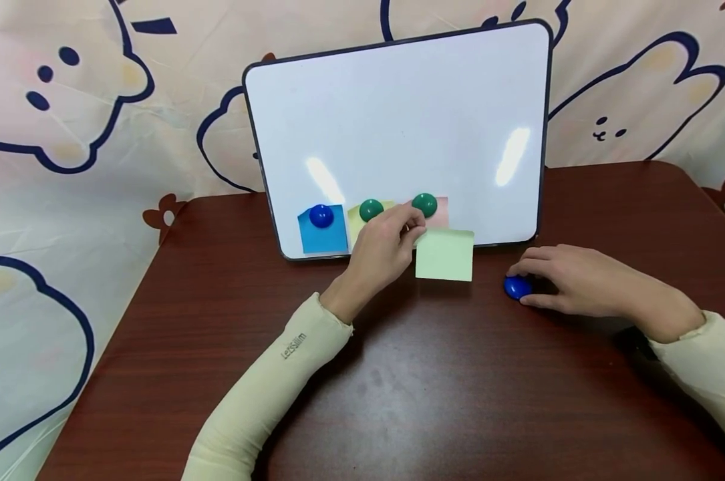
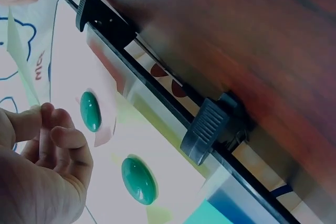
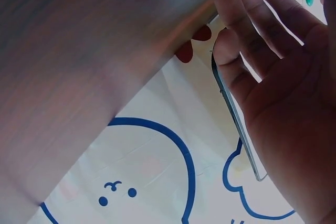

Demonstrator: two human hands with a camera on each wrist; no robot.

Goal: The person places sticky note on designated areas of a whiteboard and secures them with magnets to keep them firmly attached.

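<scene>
My left hand [image 1: 381, 246] pinches a pale green sticky note [image 1: 444, 255] by its upper left corner, in front of the whiteboard's [image 1: 398, 120] lower edge. Farther right, thumb and fingers of my right hand [image 1: 585, 280] grip a round blue magnet [image 1: 517, 287] at the tabletop. Only a sliver of that magnet shows in the right wrist view. Along the board's bottom, a blue magnet [image 1: 321, 216] sits on a blue note [image 1: 324, 239]. Green magnets sit on a yellow note [image 1: 354, 224] and a pink note [image 1: 441, 212], both partly hidden by my left hand.
The whiteboard leans upright at the back of the dark brown table [image 1: 398, 401]. Black clips [image 2: 205, 129] hold its bottom edge in the left wrist view. Behind hangs a cloth [image 1: 176, 133] printed with cartoon animals. Something black [image 1: 635, 342] lies under my right wrist.
</scene>
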